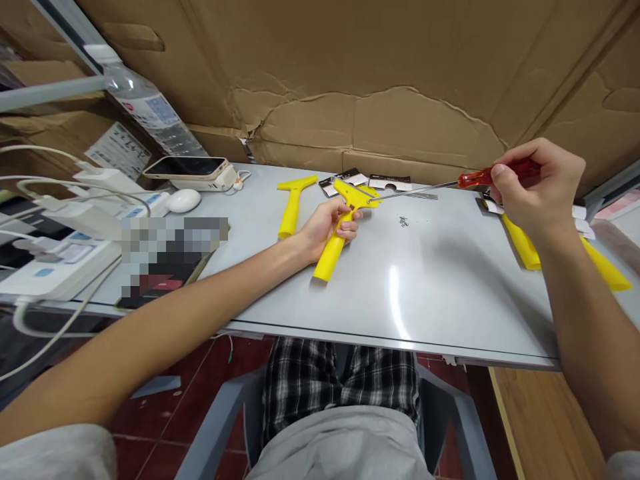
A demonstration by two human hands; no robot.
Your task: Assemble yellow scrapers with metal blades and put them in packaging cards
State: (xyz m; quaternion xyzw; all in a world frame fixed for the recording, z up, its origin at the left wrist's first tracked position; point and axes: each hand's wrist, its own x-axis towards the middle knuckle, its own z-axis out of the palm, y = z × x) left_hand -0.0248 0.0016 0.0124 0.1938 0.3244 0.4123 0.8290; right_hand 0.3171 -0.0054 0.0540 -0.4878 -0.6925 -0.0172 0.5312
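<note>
My left hand [327, 230] is closed round the handle of a yellow scraper [330, 257], whose wide head points away from me. A screwdriver [473, 179] with a red see-through handle is gripped in my right hand [543, 183]. Its long metal shaft reaches left, and the tip meets the scraper's head near a screw. Another yellow scraper [290, 210] lies on the table left of the held one. A little pile of small dark screws [403, 222] sits to the right. Behind the held scraper are black-and-white cards or packets [390, 182].
More yellow scrapers [520, 243] lie at the right, partly behind my right arm. At the left are a power strip [55, 267] with white plugs and cables, a phone [185, 167], a white mouse [183, 200] and a water bottle [150, 107]. Cardboard [375, 67] walls the table's back.
</note>
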